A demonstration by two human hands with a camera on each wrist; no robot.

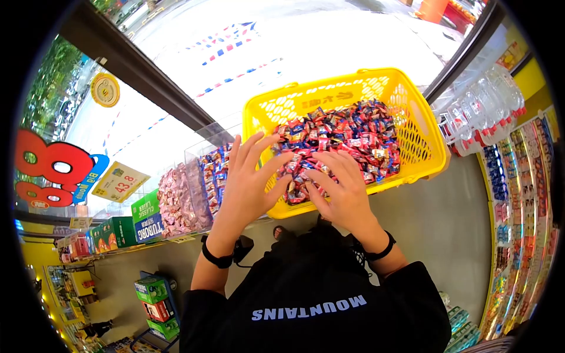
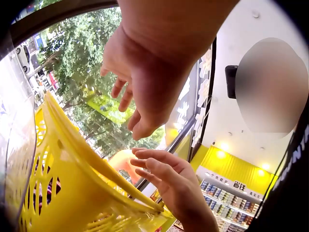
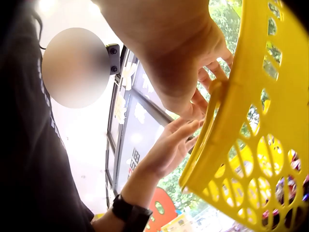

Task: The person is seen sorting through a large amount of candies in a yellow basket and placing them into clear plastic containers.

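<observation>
Black straps ring both wrists, and past them the left hand and right hand hang apart from each other, backs up, fingers spread and slightly bent, gripping nothing that shows. Beneath them lie the candies, a loose heap of small twisted wrappers inside the basket; whether any fingertip touches a wrapper is hard to tell, though both wrist views show the hands about level with the rim or above it. Working such a heap would probably go best with the palms low and the fingers half curled, dipping in from two sides so that wrappers gather between the hands; a hard pinch would likely let slick pieces slip out, and a rough sweep could spill some over the rim. The left hand reaches across the basket's near left corner, thumb well away from the forefinger, so it might do better farther in. The right hand comes over the near rim, thumb pointing inward toward its partner. Both forearms come from the sleeves of a black shirt. Leaning on the rim seems unwise, as what bears the basket is not clear. Just left stand blue candies and pink candies, then a Tuborg box; to the right are bottles and tall shelves.
</observation>
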